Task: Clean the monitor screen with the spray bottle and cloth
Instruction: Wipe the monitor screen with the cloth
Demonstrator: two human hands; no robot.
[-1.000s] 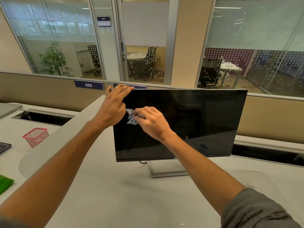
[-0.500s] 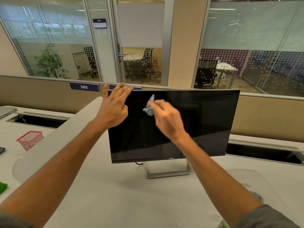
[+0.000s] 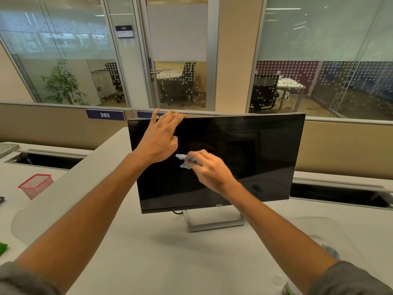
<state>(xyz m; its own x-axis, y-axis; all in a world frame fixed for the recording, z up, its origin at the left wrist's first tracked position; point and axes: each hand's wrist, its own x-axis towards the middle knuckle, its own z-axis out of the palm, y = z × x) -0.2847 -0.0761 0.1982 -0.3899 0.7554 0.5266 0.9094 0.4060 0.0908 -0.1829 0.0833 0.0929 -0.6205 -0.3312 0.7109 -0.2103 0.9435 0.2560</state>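
Observation:
A black monitor (image 3: 255, 158) with a dark screen stands on a silver stand on the white desk. My left hand (image 3: 159, 141) holds its top edge near the left corner, fingers hooked over the bezel. A small light blue cloth (image 3: 184, 160) is pinched in my right hand (image 3: 209, 169) and pressed against the screen left of centre. The spray bottle (image 3: 330, 251) shows only as a blue tip behind my right forearm, with a green part at the bottom edge.
A red mesh basket (image 3: 36, 185) sits on the desk at the left. A beige partition (image 3: 53, 126) runs behind the desk, with cable troughs (image 3: 44, 159) at both sides. A green object (image 3: 3, 248) lies at the far left edge.
My right hand with the cloth swept up towards the top of the screen, then came back down to mid-height. My left hand stayed on the top edge.

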